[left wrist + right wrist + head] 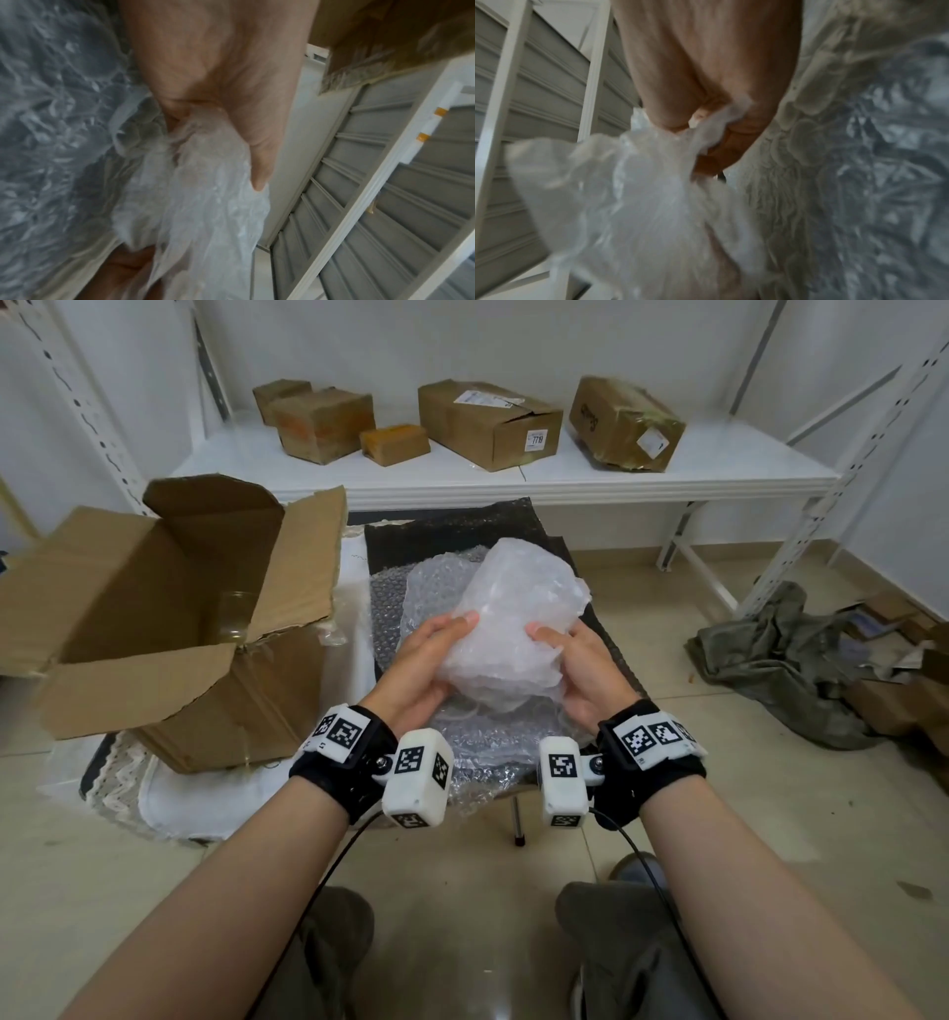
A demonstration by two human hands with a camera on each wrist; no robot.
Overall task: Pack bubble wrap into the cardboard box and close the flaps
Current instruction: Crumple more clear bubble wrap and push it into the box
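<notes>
the big cardboard box (169,629) sits open off to our left. our left hand (421,667) is nearer it. both it and our right hand (583,670) grip the bubble wrap bundle (513,618), lifted between them.

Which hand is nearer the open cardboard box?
Left. The left hand grips the bubble wrap on the side facing the box; the right hand grips its far side.
</notes>
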